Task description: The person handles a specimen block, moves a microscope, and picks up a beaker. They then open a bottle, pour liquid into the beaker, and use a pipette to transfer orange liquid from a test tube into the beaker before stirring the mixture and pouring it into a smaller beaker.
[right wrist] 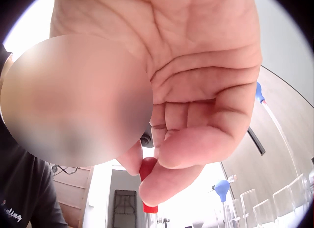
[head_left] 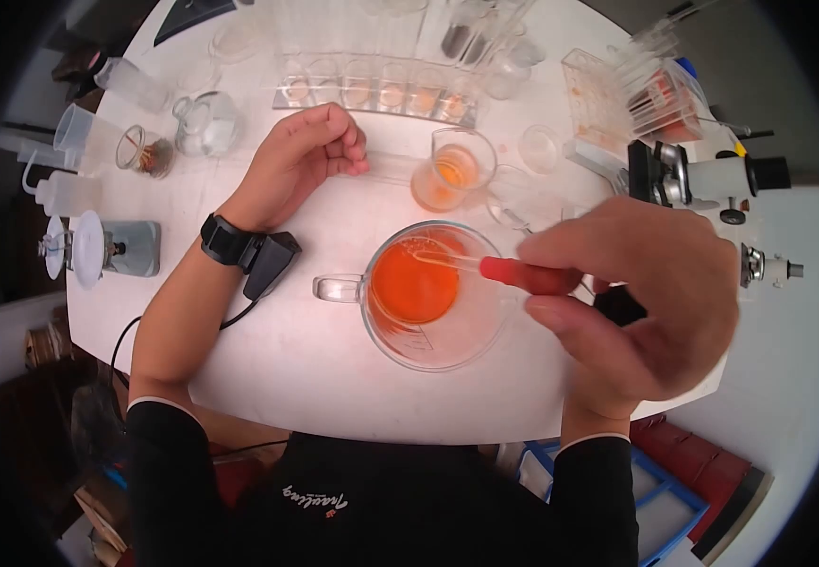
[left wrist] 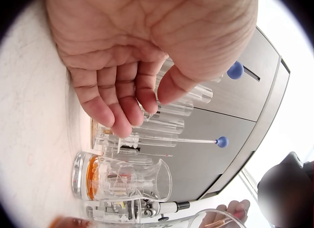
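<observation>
My right hand (head_left: pixel 655 293) pinches the red rubber bulb (head_left: pixel 532 276) of a glass dropper between thumb and fingers. The dropper's slim glass end slants left over a big glass jug (head_left: pixel 338 287) with a handle, overlapping the orange liquid (head_left: pixel 414 288) inside. In the right wrist view the bulb (right wrist: pixel 150 208) shows below the fingers. Beyond the jug, my left hand (head_left: pixel 301 156) rests low over the table, fingers loosely curled, holding nothing in the left wrist view. Near it stands a small beaker (head_left: pixel 436 187) with a little orange liquid.
A clear rack (head_left: pixel 376 94) of tubes stands at the back. A microscope (head_left: pixel 702 180) and another tube rack (head_left: pixel 655 104) are on the right. To the left are a glass flask (head_left: pixel 206 125), a jar of sticks (head_left: pixel 150 156) and a small balance (head_left: pixel 131 248).
</observation>
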Tool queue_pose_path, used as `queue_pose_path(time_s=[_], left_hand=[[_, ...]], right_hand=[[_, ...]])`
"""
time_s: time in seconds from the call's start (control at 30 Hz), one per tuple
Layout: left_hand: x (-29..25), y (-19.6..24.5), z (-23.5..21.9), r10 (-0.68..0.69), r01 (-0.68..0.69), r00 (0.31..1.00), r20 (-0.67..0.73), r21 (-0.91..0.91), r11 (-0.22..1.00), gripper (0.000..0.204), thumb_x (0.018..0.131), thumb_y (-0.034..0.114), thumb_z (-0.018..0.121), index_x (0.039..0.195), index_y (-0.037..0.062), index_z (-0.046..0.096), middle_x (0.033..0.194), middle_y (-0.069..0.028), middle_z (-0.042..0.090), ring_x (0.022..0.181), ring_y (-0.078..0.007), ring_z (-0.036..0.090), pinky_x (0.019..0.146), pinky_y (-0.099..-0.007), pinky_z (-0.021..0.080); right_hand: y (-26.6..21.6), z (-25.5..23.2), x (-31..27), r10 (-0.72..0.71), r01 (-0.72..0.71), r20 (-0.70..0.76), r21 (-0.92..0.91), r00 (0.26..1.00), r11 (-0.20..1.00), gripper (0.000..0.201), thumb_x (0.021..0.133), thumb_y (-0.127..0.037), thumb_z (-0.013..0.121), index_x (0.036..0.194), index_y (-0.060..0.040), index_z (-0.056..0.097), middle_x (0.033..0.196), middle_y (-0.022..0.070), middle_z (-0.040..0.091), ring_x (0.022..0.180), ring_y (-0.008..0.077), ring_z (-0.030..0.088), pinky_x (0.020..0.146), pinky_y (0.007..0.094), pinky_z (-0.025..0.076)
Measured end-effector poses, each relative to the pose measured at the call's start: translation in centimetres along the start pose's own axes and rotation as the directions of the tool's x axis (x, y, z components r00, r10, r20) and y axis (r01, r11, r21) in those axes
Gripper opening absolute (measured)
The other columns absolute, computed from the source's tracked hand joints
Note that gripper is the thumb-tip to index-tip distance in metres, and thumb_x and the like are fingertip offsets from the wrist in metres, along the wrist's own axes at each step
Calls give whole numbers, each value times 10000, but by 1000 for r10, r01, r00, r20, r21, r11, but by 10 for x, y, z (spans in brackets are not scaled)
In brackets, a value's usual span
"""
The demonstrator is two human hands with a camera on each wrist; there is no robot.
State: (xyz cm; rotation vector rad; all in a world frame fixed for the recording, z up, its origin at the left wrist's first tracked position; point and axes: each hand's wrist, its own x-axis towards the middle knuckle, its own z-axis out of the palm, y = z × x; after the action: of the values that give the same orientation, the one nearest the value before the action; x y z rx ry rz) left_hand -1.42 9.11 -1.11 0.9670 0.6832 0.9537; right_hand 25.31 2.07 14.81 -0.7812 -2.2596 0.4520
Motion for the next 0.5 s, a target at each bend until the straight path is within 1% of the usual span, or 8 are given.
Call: queue_pose_path(time_s=[0.1,0.13,0.17,0.23,0.33,0.4,0.47,0.5], left_hand=[[2,2,-1,-23,24,999,25,-42,999,226,989,261,526,880,65,501,861,-55,554,802,-152,557,780,-286,472],[2,1,-3,-23,26,999,42,-61,998,227,988,260,530,879,64,500,865,-58,559,810,-153,563,779,-283,476],[0,0,-2,-24,26,999,24,-72,997,224,988,257,531,879,62,504,866,-59,563,811,-154,567,777,-284,481],[2,3,0,-22,23,1000,16,-82,996,217,986,248,533,878,61,512,865,-62,571,813,-157,574,774,-288,491],[0,2,-1,-18,19,1000,10,-111,994,209,985,237,538,872,61,525,860,-63,579,806,-157,582,774,-293,500],[0,1,-3,-29,31,999,25,-114,993,205,984,231,539,875,57,533,874,-69,591,813,-156,588,780,-301,504],[-1,8,-11,2,2,999,41,-91,996,185,996,205,519,893,56,555,880,-67,616,826,-164,605,798,-306,498],[-2,4,-3,-27,30,999,30,-121,992,177,983,199,533,885,53,547,882,-73,605,835,-167,601,802,-311,502]], right_hand=[[-1,-10,2,26,-26,106,2,994,1000,227,652,-38,730,874,-21,688,665,49,649,538,157,619,492,238,449],[-1,-12,0,32,-35,137,15,990,999,200,693,-53,719,886,-31,671,685,50,642,558,175,620,500,257,451],[-1,-14,-2,39,-44,168,28,985,999,175,733,-68,708,897,-42,654,704,51,635,578,192,622,508,275,453],[0,-15,-1,52,-65,173,72,984,995,124,831,-135,657,920,-72,598,732,53,591,623,248,599,528,332,441],[5,-17,3,52,-80,222,122,974,989,178,791,-57,719,956,-55,650,776,56,675,622,186,668,524,278,489],[7,-15,9,32,-68,264,126,964,990,169,809,-76,719,962,-61,649,789,62,679,615,205,663,529,281,494],[10,-12,19,7,-46,301,122,954,991,167,810,-83,721,961,-66,650,789,63,680,613,210,660,536,282,498],[7,-13,14,41,-86,331,122,943,989,161,814,-86,721,960,-73,655,788,61,682,622,208,664,546,285,502]])
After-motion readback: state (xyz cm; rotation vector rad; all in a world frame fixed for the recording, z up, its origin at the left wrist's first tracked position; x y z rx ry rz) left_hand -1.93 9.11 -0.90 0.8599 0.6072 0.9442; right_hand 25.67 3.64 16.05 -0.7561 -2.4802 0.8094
